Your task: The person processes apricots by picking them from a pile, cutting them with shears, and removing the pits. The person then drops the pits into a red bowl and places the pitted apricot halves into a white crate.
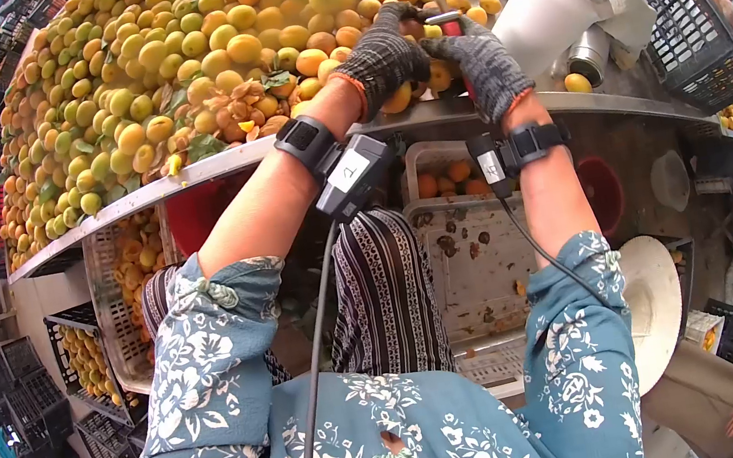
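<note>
My left hand, in a dark grey knit glove, is closed at the front edge of the fruit pile. Its fingers curl around a dark reddish apricot, mostly hidden by the glove. Close beside it, my right hand, gloved alike, grips a red-handled knife; its thin metal part points away from me and is partly blurred. Yellow and orange apricots spread over the metal table around both hands. Pale brown scraps and leaves lie left of my left hand.
A white plastic jug and a metal cup stand right of my hands, near a black crate. Under the table edge are a stained pale crate and a red bucket. Another person's straw hat is close on my right.
</note>
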{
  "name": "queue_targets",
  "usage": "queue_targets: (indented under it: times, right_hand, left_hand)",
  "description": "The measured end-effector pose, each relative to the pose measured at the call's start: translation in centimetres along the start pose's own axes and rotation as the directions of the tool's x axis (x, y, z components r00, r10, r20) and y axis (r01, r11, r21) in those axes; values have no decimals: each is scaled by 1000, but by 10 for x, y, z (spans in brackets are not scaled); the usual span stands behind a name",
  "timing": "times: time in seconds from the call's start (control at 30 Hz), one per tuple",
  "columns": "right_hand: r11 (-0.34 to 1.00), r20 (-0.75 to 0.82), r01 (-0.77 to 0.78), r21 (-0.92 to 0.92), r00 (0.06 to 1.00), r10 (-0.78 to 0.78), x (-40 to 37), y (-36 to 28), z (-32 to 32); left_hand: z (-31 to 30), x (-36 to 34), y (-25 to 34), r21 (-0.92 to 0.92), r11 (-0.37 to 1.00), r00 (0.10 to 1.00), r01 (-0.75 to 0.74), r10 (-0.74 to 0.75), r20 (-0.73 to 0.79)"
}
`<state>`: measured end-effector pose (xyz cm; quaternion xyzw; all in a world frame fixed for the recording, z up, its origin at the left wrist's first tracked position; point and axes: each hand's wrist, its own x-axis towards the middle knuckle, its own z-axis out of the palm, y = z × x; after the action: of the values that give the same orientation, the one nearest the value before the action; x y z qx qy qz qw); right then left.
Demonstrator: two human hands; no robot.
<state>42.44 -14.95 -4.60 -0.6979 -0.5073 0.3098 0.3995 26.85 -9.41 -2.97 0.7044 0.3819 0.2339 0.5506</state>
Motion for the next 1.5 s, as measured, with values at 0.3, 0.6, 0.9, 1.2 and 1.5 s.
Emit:
queue_targets:
  times: [0.3,0.6,0.9,1.2,1.5]
  right_hand:
    - [894,-99,16,448,995,31,-83,-44,-31]
    - [812,-314,81,577,941,129,-165,40,-45]
    - [646,-239,19,763,937,255,-181,119,-31]
    - [803,-388,182,567,919,65,-177,71,-50]
    - [680,-112,179,711,984,-142,-145,-62,-6]
  left_hand:
    - [32,-35,33,31,933,930,-358,359,-78]
    - [98,-71,29,8,918,888,-397,382,258]
    - [105,-45,-12,346,901,797,-261,-1,604]
    - [49,-72,3,-46,998,870,51,-22,492]
    - [17,-125,46,-307,950,887,54,95,451]
